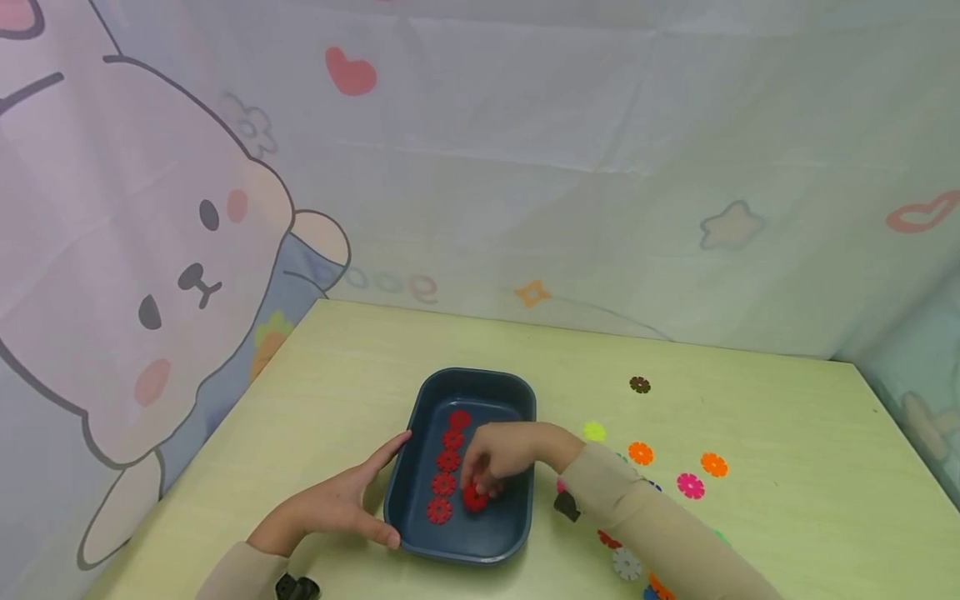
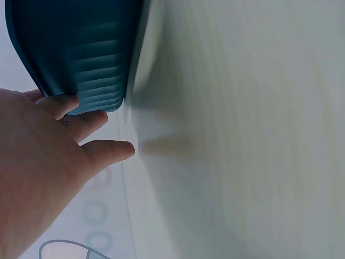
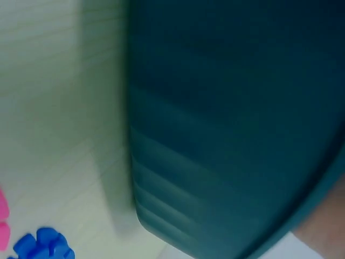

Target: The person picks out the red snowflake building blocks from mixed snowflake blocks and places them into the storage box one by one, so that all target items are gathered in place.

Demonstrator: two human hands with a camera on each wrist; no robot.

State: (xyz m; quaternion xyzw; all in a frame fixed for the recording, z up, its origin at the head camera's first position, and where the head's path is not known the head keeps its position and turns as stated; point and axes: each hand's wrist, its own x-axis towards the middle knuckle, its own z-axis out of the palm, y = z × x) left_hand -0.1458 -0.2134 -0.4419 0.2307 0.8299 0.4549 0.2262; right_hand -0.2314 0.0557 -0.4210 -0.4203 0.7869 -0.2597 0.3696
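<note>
A dark blue rectangular tray [image 1: 498, 533] stands on the table, and a column of several red notched plastic discs [image 1: 447, 460] lies along its floor. Against the tray's left side rests my left hand [image 1: 330, 512], thumb and fingers spread apart; its fingers also show beside the tray wall in the left wrist view. Inside the tray, to the right of the column's lower end, my right hand [image 1: 508, 452] pinches another red disc [image 1: 475, 500] at the tray floor. The right wrist view shows mostly the tray's ribbed outer wall [image 3: 215, 135], with the fingertips hidden.
Right of the tray, loose discs are scattered: orange [image 1: 640, 453], pink [image 1: 691, 486], yellow [image 1: 594, 431], grey [image 1: 627, 564] and brown [image 1: 640, 384], some partly behind the right sleeve [image 1: 637, 508]. A printed cloth [image 1: 525, 167] hangs behind the table.
</note>
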